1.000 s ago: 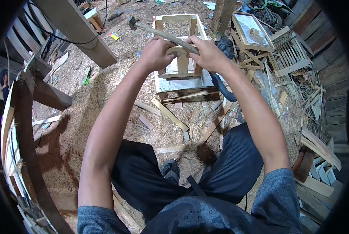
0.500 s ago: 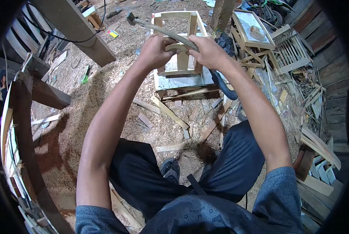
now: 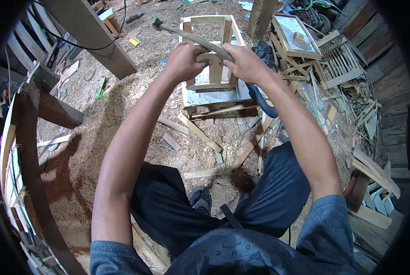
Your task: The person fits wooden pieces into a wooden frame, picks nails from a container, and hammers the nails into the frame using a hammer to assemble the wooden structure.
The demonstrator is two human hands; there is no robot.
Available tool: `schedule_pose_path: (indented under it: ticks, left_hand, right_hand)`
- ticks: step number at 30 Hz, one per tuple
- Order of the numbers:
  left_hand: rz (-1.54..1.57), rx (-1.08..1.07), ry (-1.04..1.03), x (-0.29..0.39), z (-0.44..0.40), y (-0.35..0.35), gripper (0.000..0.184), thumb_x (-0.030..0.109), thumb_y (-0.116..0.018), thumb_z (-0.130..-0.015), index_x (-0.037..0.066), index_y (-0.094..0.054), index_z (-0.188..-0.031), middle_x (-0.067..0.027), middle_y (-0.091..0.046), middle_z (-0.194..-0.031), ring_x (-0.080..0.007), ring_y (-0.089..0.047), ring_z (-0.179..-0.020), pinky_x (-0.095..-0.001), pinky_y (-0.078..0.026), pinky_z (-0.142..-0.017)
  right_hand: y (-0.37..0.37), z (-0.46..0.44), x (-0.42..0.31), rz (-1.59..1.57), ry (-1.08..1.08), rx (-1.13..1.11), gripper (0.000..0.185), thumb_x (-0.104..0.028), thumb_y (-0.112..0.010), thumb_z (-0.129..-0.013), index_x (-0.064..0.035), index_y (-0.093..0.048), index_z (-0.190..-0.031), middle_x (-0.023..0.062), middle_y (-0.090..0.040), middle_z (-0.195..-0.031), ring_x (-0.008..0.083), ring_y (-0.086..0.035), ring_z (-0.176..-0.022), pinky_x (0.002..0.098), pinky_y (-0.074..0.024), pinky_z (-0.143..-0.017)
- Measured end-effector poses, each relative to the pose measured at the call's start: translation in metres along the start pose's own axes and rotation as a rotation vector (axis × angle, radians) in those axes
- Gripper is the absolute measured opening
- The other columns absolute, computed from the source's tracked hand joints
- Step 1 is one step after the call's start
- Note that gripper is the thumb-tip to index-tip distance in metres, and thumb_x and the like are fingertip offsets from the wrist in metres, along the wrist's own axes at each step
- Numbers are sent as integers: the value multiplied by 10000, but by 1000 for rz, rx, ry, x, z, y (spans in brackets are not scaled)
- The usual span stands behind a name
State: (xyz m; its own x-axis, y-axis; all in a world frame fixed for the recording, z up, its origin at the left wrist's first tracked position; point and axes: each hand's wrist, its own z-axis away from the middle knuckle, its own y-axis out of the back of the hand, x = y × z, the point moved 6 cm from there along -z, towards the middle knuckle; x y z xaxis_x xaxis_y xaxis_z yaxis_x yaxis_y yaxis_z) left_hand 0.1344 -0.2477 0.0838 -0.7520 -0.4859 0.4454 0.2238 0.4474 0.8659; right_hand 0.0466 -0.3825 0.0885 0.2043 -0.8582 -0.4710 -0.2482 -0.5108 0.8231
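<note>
A wooden chair-like frame (image 3: 230,35) stands in front of me on a low pale-topped bench (image 3: 214,97). My left hand (image 3: 185,62) is closed around the left end of the frame's curved near rail (image 3: 209,57). On the right, my right hand (image 3: 245,63) has its fingers closed on the hammer and sits at the rail's other end. The hammer (image 3: 186,35) slants across both hands, its head at the upper left and its dark curved grip hanging below my right wrist.
Wooden posts (image 3: 92,39) rise at the left, with a black cable across them. Wood offcuts (image 3: 199,133) and shavings litter the floor. A framed panel (image 3: 297,36) and slatted pieces (image 3: 342,64) stand at the right. Part of a person (image 3: 4,97) shows at the far left.
The hammer's head has dipped slightly, after rising a little half a second ago. Both hands keep their places on the frame with almost no movement.
</note>
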Motion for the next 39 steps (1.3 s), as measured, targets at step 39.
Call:
schedule_pose_path:
  ticks: [39]
  left_hand:
    - [-313, 56, -249, 5, 0, -4, 410, 453, -737, -828, 80, -710, -999, -114, -582, -582, -331, -645, -681, -458, -506, -772]
  right_hand:
    - [1, 5, -1, -33, 18, 10, 252, -64, -656, -884, -8, -604, -1125, 202, -644, -1082, 403, -620, -1041, 469, -502, -862]
